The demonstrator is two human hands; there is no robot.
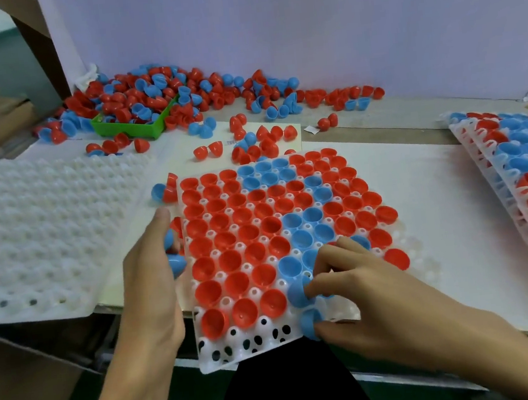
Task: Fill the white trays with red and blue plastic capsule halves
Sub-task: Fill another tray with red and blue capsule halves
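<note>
A white tray (227, 355) lies in front of me, overhanging the table's front edge, most of its wells filled with red and blue capsule halves. My left hand (150, 277) sits at the tray's left edge and holds blue capsule halves (175, 264) in its curled fingers. My right hand (357, 291) is over the tray's near right part, pinching a blue capsule half (297, 292) with its fingertips, and another blue half (309, 322) sits under the thumb. The tray's nearest row shows bare wells.
A heap of loose red and blue halves (179, 91) lies at the back around a green bin (138, 128). An unfilled white tray (37, 230) lies on the left. Stacked filled trays (521, 179) lean at the right. A white wall stands behind.
</note>
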